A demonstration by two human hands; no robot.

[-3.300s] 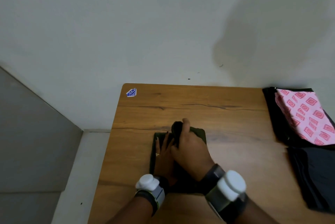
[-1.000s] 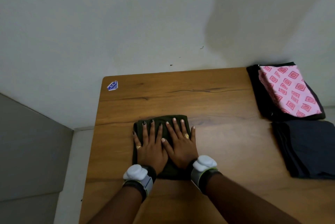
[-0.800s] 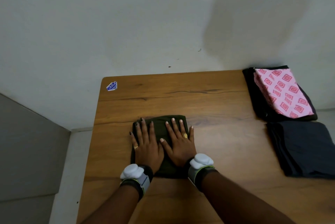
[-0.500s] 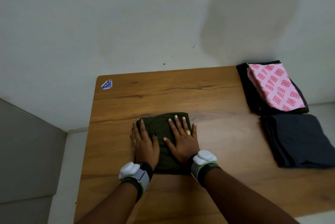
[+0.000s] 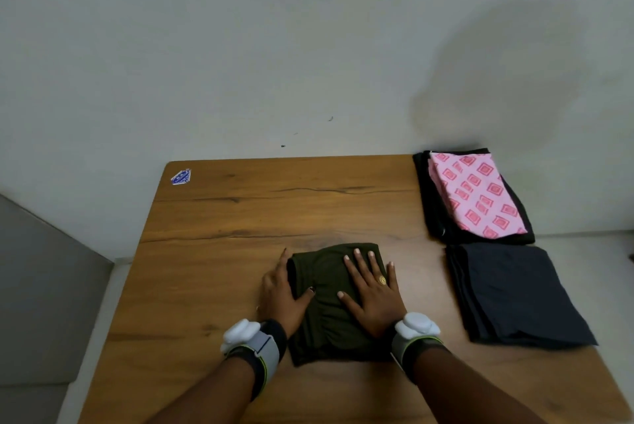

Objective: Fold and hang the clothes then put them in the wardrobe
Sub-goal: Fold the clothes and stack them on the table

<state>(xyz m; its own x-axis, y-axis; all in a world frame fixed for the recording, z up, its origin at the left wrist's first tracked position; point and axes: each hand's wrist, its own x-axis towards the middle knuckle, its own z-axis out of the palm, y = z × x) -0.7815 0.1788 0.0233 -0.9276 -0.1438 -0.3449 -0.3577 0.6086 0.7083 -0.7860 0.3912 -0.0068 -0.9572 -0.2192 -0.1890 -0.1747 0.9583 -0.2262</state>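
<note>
On my right hand (image 5: 372,293) the fingers (image 5: 358,262) lie straight and close together, pressed flat on the folded green cloth (image 5: 326,320), covering its 3 o'clock half. My left hand (image 5: 279,293) runs along the 9 o'clock edge, fingers straight beside the fold and thumb laid over the top. I cannot tell whether a fingertip is tucked under. The cloth sits on the table (image 5: 223,217) toward 6 o'clock, close to me. I judge it light, soft and limp, a stack of loose layers that would sag open if lifted by one corner and might slide on the smooth wood. I would take it from both side edges, fingers beneath and thumbs on top. At 2 o'clock a pink cloth (image 5: 477,197) lies on a black cloth (image 5: 425,197), and at 3 o'clock is a dark blue pile (image 5: 514,293), apart from mine.
</note>
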